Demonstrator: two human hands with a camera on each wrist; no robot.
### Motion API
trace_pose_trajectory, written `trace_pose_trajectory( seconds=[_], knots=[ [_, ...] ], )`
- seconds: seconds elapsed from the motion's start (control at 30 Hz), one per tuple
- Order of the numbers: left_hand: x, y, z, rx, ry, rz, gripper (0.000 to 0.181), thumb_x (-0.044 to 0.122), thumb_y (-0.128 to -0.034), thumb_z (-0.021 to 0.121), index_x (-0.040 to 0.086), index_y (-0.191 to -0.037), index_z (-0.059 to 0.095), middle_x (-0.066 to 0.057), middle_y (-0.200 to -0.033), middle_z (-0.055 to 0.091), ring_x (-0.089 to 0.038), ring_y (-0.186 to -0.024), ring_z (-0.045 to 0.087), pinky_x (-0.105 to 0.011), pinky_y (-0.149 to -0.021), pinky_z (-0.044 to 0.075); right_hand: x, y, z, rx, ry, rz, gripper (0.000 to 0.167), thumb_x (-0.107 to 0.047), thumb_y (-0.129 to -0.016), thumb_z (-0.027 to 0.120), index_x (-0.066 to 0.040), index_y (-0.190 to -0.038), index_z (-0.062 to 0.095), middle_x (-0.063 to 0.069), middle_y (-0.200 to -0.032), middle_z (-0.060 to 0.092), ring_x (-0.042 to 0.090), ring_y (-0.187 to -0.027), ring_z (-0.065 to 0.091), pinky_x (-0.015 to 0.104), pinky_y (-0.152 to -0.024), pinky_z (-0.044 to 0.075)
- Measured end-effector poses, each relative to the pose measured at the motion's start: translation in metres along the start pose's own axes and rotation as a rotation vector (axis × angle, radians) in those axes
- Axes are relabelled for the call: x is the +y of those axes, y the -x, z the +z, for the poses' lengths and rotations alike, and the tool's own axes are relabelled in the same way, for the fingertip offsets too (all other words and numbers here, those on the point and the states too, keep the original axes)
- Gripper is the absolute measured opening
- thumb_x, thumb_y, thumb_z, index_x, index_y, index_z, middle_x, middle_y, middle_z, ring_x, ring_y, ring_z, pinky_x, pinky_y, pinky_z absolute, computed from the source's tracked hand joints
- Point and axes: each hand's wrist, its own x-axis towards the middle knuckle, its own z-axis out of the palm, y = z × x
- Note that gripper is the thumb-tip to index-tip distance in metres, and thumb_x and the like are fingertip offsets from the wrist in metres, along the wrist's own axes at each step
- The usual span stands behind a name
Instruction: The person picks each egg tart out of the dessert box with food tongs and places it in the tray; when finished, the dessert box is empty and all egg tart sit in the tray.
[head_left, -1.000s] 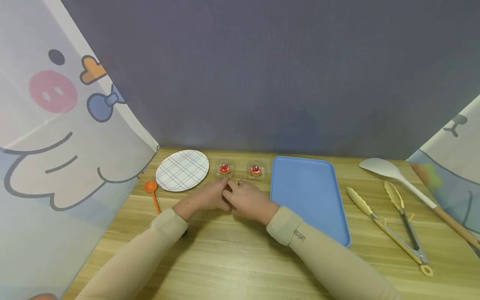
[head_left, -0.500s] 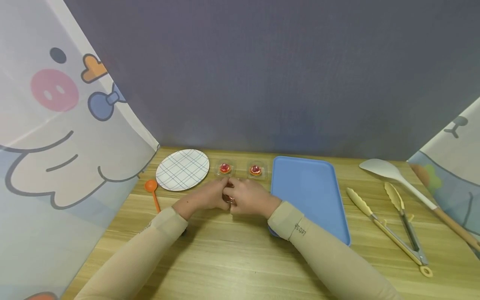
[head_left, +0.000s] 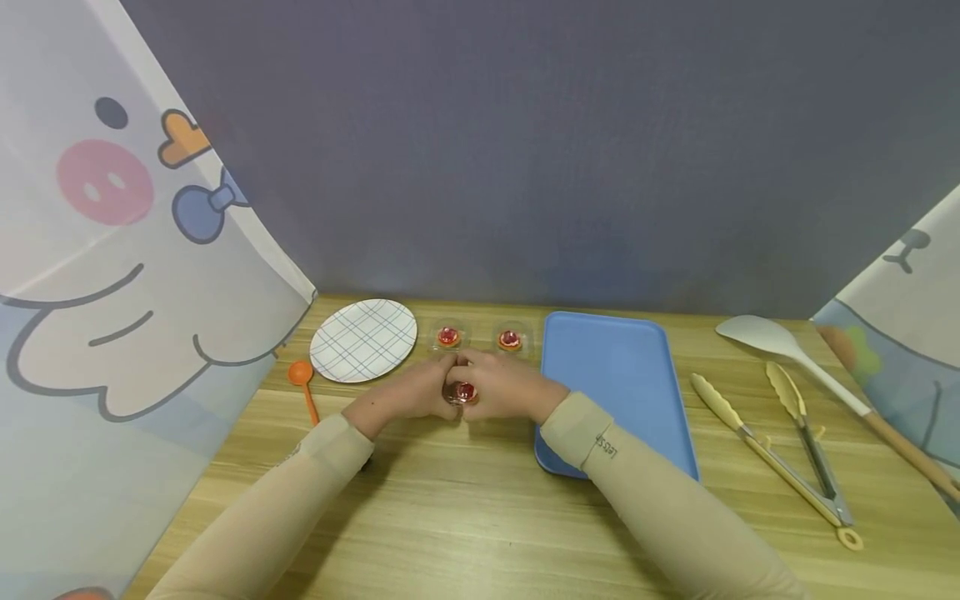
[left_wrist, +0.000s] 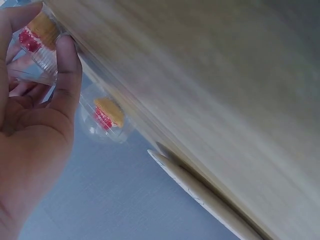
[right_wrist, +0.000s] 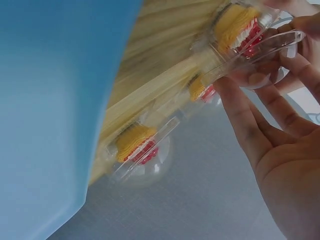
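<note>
Near the middle of the table in the head view, the left hand (head_left: pixel 411 393) and right hand (head_left: pixel 504 385) meet around a small red-topped tart (head_left: pixel 465 392) in a clear plastic container. The left wrist view shows the left hand (left_wrist: pixel 42 117) gripping the container between thumb and fingers, the tart (left_wrist: pixel 41 32) inside. In the right wrist view the fingers of the right hand (right_wrist: pixel 287 160) curl against the clear container holding the tart (right_wrist: pixel 241 31). Whether its lid is fully closed, I cannot tell. Two similar boxed tarts, one left (head_left: pixel 448 336) and one right (head_left: pixel 509 339), stand just behind the hands.
A checked plate (head_left: pixel 363 342) and an orange spoon (head_left: pixel 301 373) lie at the left. The blue tray (head_left: pixel 615 375) is right of the hands, under part of the right forearm. Farther right are tongs (head_left: pixel 787 479) and a white ladle (head_left: pixel 765 335). A grey wall (head_left: pixel 480 150) stands behind.
The right hand has shifted slightly away from the body and to the right, and its fingers have turned. The tart between the hands, hidden at first, now shows. The left hand has barely moved.
</note>
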Motion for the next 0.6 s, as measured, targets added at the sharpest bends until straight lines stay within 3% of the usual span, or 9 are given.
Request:
trace_pose_trajectory(
  seconds=[0.17,0.47,0.6],
  knots=[
    [-0.001,0.000,-0.001,-0.003,0.007,0.001,0.079,0.023,-0.0738,0.090,0.004,-0.142,0.055,-0.009,-0.131,0.068,-0.019,-0.114,0.068,-0.040,-0.102,0.058,0.002,0.000,-0.004,-0.017,-0.001,-0.007,0.043,-0.032,-0.086,0.083,-0.019,-0.126,0.075,0.004,-0.124,0.068,0.015,-0.097,0.069,0.029,-0.082,0.062],
    [-0.004,-0.002,0.000,-0.021,0.027,-0.020,0.087,0.019,-0.0734,0.085,0.005,-0.152,0.049,-0.008,-0.138,0.065,-0.016,-0.110,0.063,-0.038,-0.098,0.056,0.009,0.002,-0.011,-0.101,-0.132,0.065,0.043,-0.026,-0.089,0.077,-0.024,-0.132,0.074,-0.002,-0.138,0.065,0.013,-0.108,0.068,0.031,-0.092,0.059],
    [-0.003,-0.001,-0.001,-0.040,0.043,-0.028,0.075,0.018,-0.0760,0.084,0.007,-0.144,0.053,-0.005,-0.123,0.066,-0.015,-0.098,0.061,-0.035,-0.085,0.055,0.013,0.002,-0.013,-0.113,-0.160,0.050,0.042,-0.024,-0.091,0.073,-0.023,-0.132,0.073,-0.001,-0.141,0.065,0.013,-0.115,0.067,0.032,-0.097,0.059]
  ],
)
